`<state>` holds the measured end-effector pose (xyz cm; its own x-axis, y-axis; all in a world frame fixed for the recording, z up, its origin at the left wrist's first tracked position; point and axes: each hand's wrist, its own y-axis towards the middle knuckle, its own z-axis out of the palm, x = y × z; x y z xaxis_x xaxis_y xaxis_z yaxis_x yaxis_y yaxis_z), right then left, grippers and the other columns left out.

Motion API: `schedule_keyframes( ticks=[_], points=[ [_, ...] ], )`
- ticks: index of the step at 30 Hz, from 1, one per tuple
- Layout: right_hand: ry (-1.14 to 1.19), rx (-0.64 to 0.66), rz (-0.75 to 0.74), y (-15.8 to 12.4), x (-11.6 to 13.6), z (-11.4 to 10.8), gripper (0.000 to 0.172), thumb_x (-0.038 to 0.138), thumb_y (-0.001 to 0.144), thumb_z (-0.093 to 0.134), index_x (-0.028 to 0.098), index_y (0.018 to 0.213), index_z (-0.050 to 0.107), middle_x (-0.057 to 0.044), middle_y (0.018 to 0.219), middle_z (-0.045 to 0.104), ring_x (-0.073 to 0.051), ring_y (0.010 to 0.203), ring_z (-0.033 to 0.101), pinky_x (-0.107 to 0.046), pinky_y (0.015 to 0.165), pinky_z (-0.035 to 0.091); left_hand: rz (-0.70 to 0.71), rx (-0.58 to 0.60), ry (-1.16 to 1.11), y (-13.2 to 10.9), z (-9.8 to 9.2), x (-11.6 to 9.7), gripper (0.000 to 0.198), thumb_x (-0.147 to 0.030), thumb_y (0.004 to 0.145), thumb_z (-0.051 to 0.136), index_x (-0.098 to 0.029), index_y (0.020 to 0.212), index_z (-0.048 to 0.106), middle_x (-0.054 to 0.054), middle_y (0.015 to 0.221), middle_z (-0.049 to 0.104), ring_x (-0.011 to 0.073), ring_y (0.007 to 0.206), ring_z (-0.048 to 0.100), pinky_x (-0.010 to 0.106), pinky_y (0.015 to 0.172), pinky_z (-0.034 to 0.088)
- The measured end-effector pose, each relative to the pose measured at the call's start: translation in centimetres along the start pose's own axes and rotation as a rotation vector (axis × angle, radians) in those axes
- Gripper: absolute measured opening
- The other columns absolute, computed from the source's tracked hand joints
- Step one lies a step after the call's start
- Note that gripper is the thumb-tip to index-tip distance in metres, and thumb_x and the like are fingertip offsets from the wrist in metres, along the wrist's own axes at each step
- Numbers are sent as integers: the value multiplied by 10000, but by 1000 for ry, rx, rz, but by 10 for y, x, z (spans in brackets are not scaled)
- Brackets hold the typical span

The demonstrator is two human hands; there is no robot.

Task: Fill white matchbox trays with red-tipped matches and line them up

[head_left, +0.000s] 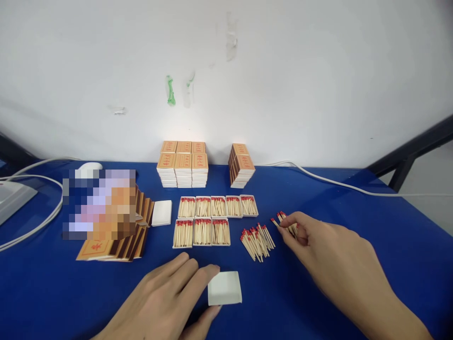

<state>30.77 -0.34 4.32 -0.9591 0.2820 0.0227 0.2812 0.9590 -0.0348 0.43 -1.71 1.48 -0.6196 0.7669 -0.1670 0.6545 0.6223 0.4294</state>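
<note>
My left hand (168,295) grips a small white matchbox tray (224,289) between thumb and index finger, low in the middle of the view. The tray's bare inside shows. On the right, my right hand (318,250) is closed in a pinch on matches (275,222) with red heads; some of them are hidden behind its fingers. Just left of that hand lies a loose pile of matches (256,243). Beyond my left hand, two rows of trays filled with matches (202,232) rest on the blue table.
Stacked matchboxes (182,163) stand against the wall, with a smaller stack (242,165) to their right. At left are flat matchbox sleeves (116,248), partly blurred, and white trays (162,213). White cables (325,182) run along the blue table (354,212).
</note>
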Motion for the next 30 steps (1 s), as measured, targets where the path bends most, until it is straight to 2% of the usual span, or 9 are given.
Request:
schedule_keyframes(
  ticks=[4, 9, 13, 15, 18, 21, 25, 30],
  points=[
    [48, -12, -28, 0, -4, 3, 262, 499, 1012, 605, 328, 906, 773, -3, 704, 771, -303, 644, 713, -329, 555, 285, 14, -9, -5, -3, 2, 0, 360, -441, 1252, 323, -259, 1327, 624, 4, 1052, 869, 198, 920, 870, 327, 920, 717],
    [196, -53, -98, -2, -7, 9, 324, 561, 978, 599, 311, 832, 748, 11, 598, 654, -227, 528, 601, -315, 515, 280, 17, -28, 3, -6, 3, 3, 395, -471, 1252, 319, -254, 1326, 640, 6, 1056, 874, 200, 919, 871, 313, 893, 717],
    [389, -20, -202, -6, -8, 10, 377, 595, 1018, 597, 299, 841, 748, 30, 559, 574, -181, 493, 551, -316, 512, 363, 23, -28, 12, -5, 3, 2, 394, -470, 1253, 322, -251, 1319, 642, 1, 1064, 874, 193, 929, 870, 321, 965, 704],
    [427, -12, -226, -6, -8, 9, 411, 624, 1036, 586, 297, 849, 751, 30, 561, 571, -178, 491, 543, -321, 522, 393, 22, -25, 3, -4, 3, 1, 386, -455, 1254, 315, -253, 1310, 639, 3, 1047, 871, 194, 912, 867, 315, 930, 709],
    [361, -73, -155, -4, -9, 6, 435, 676, 1016, 569, 312, 907, 780, 11, 582, 621, -214, 512, 587, -336, 518, 374, 10, -19, -3, -2, 0, 0, 376, -444, 1254, 320, -254, 1318, 637, 10, 1043, 869, 199, 914, 864, 303, 863, 712],
    [186, -110, -30, 0, -9, 4, 401, 669, 1003, 574, 340, 959, 799, -20, 662, 733, -287, 574, 664, -349, 535, 340, 8, -13, -2, 1, -1, -1, 369, -437, 1254, 330, -252, 1319, 643, 8, 1052, 868, 196, 927, 864, 306, 898, 706],
    [-17, -45, 49, 2, -4, 2, 315, 584, 1048, 599, 350, 950, 784, -38, 755, 808, -358, 664, 732, -369, 564, 347, 16, -28, -16, 2, 0, -1, 375, -423, 1256, 313, -245, 1330, 634, 15, 1048, 864, 194, 910, 860, 300, 869, 704],
    [-108, -5, 65, 0, 0, 0, 302, 548, 1093, 581, 348, 978, 776, -46, 759, 810, -384, 715, 763, -376, 569, 353, 11, -10, -16, 0, 2, 1, 351, -420, 1254, 329, -255, 1307, 635, 10, 1012, 857, 201, 894, 856, 312, 833, 710]
  ],
)
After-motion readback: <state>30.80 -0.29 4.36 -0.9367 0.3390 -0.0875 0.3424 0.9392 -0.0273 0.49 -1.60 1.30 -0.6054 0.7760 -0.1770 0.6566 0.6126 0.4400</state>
